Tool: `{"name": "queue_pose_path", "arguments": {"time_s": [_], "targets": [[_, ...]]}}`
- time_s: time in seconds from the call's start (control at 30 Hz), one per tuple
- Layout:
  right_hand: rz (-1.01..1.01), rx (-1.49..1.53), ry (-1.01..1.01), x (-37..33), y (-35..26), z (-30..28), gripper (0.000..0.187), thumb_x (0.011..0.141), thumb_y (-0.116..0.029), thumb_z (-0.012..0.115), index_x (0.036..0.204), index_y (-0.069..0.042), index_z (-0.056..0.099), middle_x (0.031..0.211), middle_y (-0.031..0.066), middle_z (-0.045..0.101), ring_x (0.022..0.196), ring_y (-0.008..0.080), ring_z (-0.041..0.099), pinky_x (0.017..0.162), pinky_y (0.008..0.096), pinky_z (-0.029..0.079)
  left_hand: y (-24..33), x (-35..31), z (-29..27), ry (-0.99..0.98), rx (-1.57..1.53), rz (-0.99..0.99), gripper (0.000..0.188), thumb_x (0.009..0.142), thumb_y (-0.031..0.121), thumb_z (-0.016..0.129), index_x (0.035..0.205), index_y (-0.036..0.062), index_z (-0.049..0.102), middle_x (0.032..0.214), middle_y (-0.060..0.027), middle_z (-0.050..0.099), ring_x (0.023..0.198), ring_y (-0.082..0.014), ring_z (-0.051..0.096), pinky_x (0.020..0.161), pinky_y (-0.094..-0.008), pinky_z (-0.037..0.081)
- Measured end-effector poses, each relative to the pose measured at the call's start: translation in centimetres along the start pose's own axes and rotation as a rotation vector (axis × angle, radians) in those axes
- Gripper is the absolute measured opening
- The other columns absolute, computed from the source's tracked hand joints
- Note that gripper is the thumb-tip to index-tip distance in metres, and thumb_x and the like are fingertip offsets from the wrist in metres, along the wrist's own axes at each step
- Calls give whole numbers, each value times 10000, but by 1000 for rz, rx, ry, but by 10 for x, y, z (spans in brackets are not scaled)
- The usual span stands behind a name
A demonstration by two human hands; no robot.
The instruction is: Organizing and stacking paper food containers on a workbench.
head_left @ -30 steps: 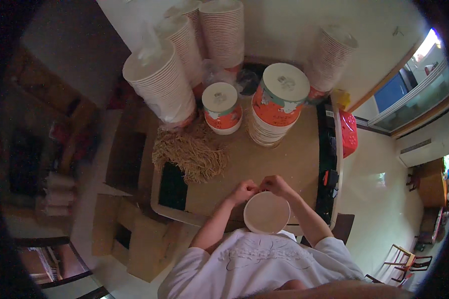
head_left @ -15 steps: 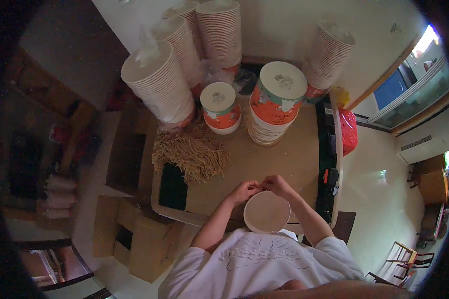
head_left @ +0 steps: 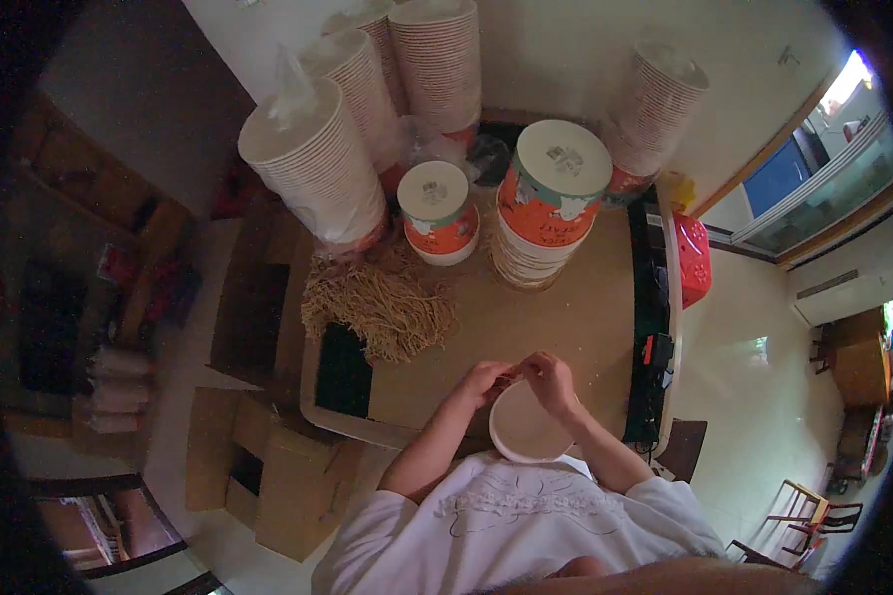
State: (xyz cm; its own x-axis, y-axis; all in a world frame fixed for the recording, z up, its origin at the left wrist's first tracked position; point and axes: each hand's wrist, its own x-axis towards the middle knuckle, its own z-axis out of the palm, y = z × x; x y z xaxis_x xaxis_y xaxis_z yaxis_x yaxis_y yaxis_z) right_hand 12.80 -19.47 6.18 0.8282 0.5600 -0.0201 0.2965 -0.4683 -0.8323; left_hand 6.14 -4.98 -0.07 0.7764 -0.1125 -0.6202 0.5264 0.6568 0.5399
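Observation:
A white paper bucket [head_left: 532, 433] is tilted against the table's near edge, just in front of my shirt, its open mouth facing up toward me. My left hand [head_left: 488, 381] is closed at the bucket's far rim, its fingers gripping there. Beside it, my right hand [head_left: 548, 381] is bent over the same rim, fingertips pinched close to the left ones. What the right fingers hold is too small to make out. Left of my hands lies a loose heap of tan cords [head_left: 379, 309].
Tall stacks of white buckets [head_left: 313, 164] in clear plastic stand at the back left, with another wrapped stack [head_left: 657, 109] at the back right. Two lidded orange bucket stacks [head_left: 441, 226] [head_left: 551, 213] stand mid-table. Cardboard boxes [head_left: 303, 486] sit on the floor at left.
My right hand has moved slightly down and inward over the bucket's rim. The bucket has tipped and shifted a little to the right. My left hand stays nearly in place.

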Motion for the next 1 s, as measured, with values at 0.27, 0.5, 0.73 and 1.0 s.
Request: {"name": "queue_pose_path", "arguments": {"time_s": [0.27, 0.5, 0.73, 1.0], "targets": [[-211, -179, 22, -9, 1, -1, 117, 710, -29, 532, 794, -48, 611, 774, 116, 578, 723, 275, 555, 640, 352, 447, 5, -5, 9, 83, -84, -15, 127, 776, 165, 572, 823, 55, 614, 696, -30, 587, 560, -114, 538, 511, -227, 450], [-244, -248, 34, -15, -9, -7, 178, 727, -21, 506, 863, -48, 618, 859, 128, 564, 768, 285, 541, 687, 362, 437, 11, -10, 11, 45, -18, -17, 92, 783, 125, 562, 825, 63, 616, 697, -21, 591, 565, -99, 542, 495, -217, 450], [199, 116, -156, 6, 13, -14, 130, 743, -76, 567, 848, -29, 627, 727, 91, 607, 675, 139, 565, 609, 270, 455, 4, -7, 15, 160, 425, 172, 127, 777, 98, 550, 863, 34, 619, 741, -23, 608, 647, -82, 549, 579, -227, 452], [281, 140, -253, 15, 21, -8, 79, 702, -73, 605, 749, -12, 623, 657, 60, 608, 618, 88, 550, 571, 248, 453, -4, -3, 11, 190, 525, 339, 120, 762, 106, 553, 830, 46, 630, 703, 14, 598, 614, -61, 526, 556, -205, 425]]}}
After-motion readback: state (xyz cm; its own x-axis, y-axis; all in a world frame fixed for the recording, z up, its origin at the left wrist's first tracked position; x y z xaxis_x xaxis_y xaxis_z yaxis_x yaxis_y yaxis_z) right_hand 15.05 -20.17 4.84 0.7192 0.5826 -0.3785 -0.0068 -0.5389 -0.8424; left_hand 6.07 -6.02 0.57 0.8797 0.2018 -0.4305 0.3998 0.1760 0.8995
